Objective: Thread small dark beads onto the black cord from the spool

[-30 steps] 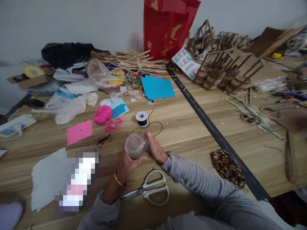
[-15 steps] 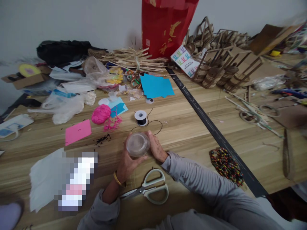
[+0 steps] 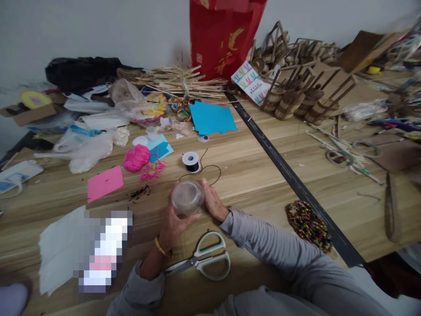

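Observation:
A clear, cloudy plastic container [image 3: 188, 197] is between my two hands, its round flat face turned up toward me. My left hand [image 3: 174, 226] wraps round its left and near side, the thumb along the near edge. On the opposite side, my right hand [image 3: 213, 201] presses its fingers against the container's wall. Just beyond stands a white spool of black cord [image 3: 191, 162], a loose loop of the cord trailing beside it. White-handled scissors [image 3: 210, 259] lie on the table close to my left wrist.
Pink yarn [image 3: 136, 158], a pink card [image 3: 105, 183] and black snippets [image 3: 140, 193] lie to the left. A beaded strand [image 3: 309, 226] rests right, by a long black strip [image 3: 279, 162]. Blue sheets [image 3: 213, 118], bamboo strips [image 3: 171, 81] and small woven baskets [image 3: 289, 103] are farther back.
The whole view has shifted slightly, so things on the table appear a little farther left. Both hands keep the same hold on the container.

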Demonstrator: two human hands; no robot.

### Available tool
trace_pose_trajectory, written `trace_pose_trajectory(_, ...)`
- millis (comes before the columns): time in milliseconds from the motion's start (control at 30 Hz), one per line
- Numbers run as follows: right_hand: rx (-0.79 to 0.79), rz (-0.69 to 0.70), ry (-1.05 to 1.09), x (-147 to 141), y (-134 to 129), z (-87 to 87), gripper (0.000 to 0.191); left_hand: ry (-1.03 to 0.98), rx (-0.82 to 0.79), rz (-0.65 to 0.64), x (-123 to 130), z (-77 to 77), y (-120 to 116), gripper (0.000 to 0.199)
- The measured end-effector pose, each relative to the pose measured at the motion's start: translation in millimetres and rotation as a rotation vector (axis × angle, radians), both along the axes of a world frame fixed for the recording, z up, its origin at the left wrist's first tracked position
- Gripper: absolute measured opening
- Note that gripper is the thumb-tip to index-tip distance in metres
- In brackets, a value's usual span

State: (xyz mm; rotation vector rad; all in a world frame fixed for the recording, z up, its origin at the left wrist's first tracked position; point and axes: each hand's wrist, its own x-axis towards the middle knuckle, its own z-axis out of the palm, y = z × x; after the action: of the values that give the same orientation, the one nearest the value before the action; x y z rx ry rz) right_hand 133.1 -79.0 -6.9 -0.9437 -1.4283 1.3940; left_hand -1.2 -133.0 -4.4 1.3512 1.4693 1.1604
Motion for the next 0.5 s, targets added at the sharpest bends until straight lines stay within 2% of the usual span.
trace_pose_trajectory(167, 0.027, 0.005, 0.021, 1, 0, 3.4, 0.063, -0.164, -0.078, 0.002, -4, -3.5, 0, 0.079)
trace_pose_trajectory(300, 0.019, 0.015, 0.007, 1, -1, 4.3, 0.066, -0.222, -0.128, 0.01, -6, 2.5, 1, 0.071)
trace_pose_trajectory(500, -0.019, 0.03, 0.034, 0, 0, -1.2, 0.064, -0.272, -0.103, -0.033, -9, 7.6, 2, 0.054)
